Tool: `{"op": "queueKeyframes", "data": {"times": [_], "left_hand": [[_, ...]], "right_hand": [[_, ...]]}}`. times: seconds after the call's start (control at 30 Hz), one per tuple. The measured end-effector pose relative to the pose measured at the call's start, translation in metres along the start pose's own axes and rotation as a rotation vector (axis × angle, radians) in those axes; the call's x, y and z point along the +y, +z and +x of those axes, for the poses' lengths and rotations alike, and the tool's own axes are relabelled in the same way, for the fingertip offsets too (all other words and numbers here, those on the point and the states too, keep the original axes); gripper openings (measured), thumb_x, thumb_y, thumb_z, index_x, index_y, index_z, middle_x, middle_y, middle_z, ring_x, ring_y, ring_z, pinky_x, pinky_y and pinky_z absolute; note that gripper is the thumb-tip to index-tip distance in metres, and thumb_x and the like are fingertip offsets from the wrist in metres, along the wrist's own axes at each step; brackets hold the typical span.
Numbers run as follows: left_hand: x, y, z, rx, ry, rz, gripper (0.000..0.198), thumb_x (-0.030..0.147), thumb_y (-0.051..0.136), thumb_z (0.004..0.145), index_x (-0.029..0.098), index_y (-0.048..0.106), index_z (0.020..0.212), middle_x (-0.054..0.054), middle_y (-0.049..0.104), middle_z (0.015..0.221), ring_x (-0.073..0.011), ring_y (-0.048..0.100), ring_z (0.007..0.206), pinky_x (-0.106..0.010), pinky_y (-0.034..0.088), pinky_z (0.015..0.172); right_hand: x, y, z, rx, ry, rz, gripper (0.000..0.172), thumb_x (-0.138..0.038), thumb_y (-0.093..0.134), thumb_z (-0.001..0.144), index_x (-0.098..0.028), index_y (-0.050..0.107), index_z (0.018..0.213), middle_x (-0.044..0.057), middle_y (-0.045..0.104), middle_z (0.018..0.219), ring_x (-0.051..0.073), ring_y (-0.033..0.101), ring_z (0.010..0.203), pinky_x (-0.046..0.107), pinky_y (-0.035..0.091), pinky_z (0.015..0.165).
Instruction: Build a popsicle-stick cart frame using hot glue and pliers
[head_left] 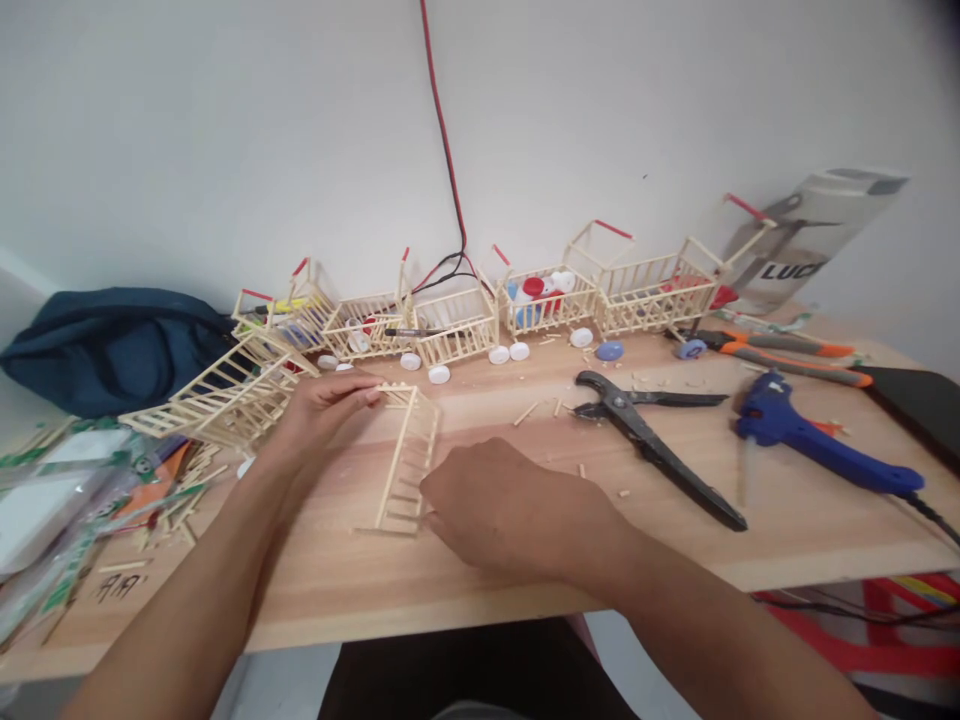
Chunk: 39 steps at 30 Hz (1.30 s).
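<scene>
A small frame of thin wooden sticks [395,462], built like a little rack with rungs, stands on the wooden table in front of me. At its far left corner, my left hand [330,402] pinches the end with thumb and fingers. Curled at the frame's right side is my right hand [502,505], its back toward me. The fingertips and whatever they grip are hidden behind the knuckles. Just left of my left hand, a larger stick basket [225,400] lies tilted.
Several miniature stick carts [454,335] with bottle-cap wheels line the wall. Black pliers [637,420], a blue glue gun [825,450] and orange-handled pliers [795,350] lie to the right. A dark blue pouch [127,345], loose sticks [187,490] and plastic packets [67,500] occupy the left.
</scene>
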<state>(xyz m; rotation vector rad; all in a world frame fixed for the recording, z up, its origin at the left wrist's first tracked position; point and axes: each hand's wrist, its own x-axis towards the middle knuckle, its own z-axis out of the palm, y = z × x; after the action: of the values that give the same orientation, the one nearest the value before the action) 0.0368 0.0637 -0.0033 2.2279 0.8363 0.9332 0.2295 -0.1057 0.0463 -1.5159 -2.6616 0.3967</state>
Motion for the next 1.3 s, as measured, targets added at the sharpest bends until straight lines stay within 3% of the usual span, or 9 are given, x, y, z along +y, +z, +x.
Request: {"op": "queueKeyframes", "data": {"times": [0.3, 0.53, 0.73, 0.97, 1.2, 1.3], "left_hand": [[0.013, -0.003, 0.0, -0.046, 0.01, -0.021, 0.019, 0.035, 0.07, 0.077, 0.02, 0.077, 0.086, -0.006, 0.075, 0.086, -0.0191, 0.069, 0.079, -0.03, 0.056, 0.075], [0.02, -0.01, -0.001, -0.114, 0.089, 0.021, 0.015, 0.031, 0.069, 0.079, 0.024, 0.077, 0.089, -0.004, 0.076, 0.09, -0.0204, 0.069, 0.088, -0.031, 0.055, 0.082], [0.018, -0.013, -0.004, -0.139, 0.128, 0.042, 0.016, 0.026, 0.067, 0.081, 0.028, 0.077, 0.094, -0.002, 0.076, 0.094, -0.0193, 0.068, 0.091, -0.031, 0.054, 0.086], [0.028, -0.012, -0.002, -0.166, 0.222, 0.021, 0.015, 0.021, 0.068, 0.082, 0.024, 0.077, 0.093, -0.004, 0.076, 0.094, -0.0167, 0.07, 0.088, -0.025, 0.053, 0.084], [0.024, -0.007, -0.005, -0.179, 0.196, 0.033, 0.018, 0.021, 0.068, 0.082, 0.024, 0.076, 0.098, -0.004, 0.076, 0.097, -0.0157, 0.07, 0.09, -0.022, 0.053, 0.083], [0.021, -0.004, -0.005, -0.184, 0.167, 0.038, 0.018, 0.027, 0.068, 0.083, 0.022, 0.076, 0.098, -0.006, 0.076, 0.096, -0.0172, 0.071, 0.088, -0.023, 0.054, 0.081]], "right_hand": [[-0.004, 0.001, 0.002, -0.043, -0.048, 0.07, 0.024, -0.017, 0.047, 0.091, -0.011, 0.07, 0.086, 0.013, 0.072, 0.083, 0.023, 0.067, 0.071, 0.032, 0.046, 0.062], [-0.01, 0.0, -0.002, -0.076, -0.107, 0.104, 0.027, -0.024, 0.048, 0.092, -0.012, 0.07, 0.081, 0.012, 0.07, 0.074, 0.022, 0.064, 0.061, 0.03, 0.042, 0.053], [-0.014, 0.0, -0.008, -0.043, -0.204, 0.122, 0.023, -0.027, 0.053, 0.091, -0.013, 0.069, 0.083, 0.009, 0.071, 0.076, 0.02, 0.063, 0.062, 0.029, 0.04, 0.051], [-0.017, 0.006, -0.012, 0.013, -0.255, 0.194, 0.023, -0.028, 0.054, 0.09, -0.014, 0.069, 0.08, 0.006, 0.069, 0.07, 0.019, 0.061, 0.058, 0.029, 0.036, 0.047], [-0.011, 0.002, -0.011, -0.047, -0.278, 0.194, 0.025, -0.035, 0.058, 0.087, -0.015, 0.07, 0.078, 0.005, 0.068, 0.064, 0.018, 0.059, 0.054, 0.028, 0.027, 0.044], [-0.004, -0.002, -0.014, -0.057, -0.276, 0.213, 0.028, -0.034, 0.054, 0.089, -0.017, 0.069, 0.074, 0.003, 0.069, 0.067, 0.015, 0.058, 0.056, 0.027, 0.03, 0.048]]}}
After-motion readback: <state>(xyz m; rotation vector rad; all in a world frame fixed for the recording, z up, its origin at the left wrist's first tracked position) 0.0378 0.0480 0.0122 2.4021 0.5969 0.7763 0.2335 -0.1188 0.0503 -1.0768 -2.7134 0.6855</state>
